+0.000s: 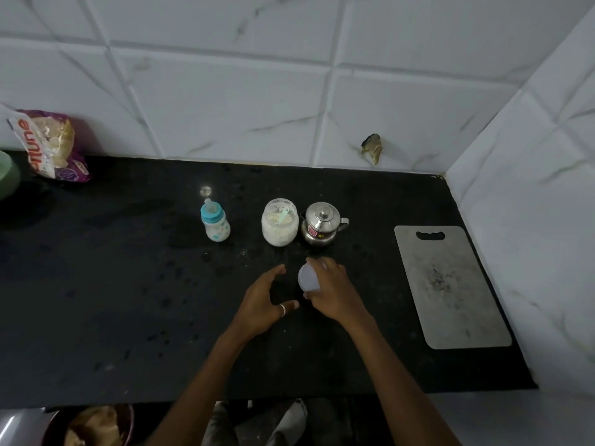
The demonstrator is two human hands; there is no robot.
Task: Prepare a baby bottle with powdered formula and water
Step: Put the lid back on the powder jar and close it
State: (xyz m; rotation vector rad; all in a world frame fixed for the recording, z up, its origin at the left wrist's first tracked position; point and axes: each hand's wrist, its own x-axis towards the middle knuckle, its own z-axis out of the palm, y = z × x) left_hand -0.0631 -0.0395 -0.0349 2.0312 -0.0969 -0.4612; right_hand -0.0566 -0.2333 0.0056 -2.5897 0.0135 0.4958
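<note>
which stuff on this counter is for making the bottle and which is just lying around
For the job: baby bottle, open powder jar with scoop, steel kettle, jar lid in right hand.
Lying about: snack bag, cutting board, green container.

We see two bare arms reach in from the near edge and come close together in the middle. The left hand [262,300] is open, palm turned to the right, fingers spread and a little bent, with a ring on the thumb. It holds nothing. The right hand [331,289] is just beside it, fingers curled around a lid [308,278], thumb at its near edge.
</note>
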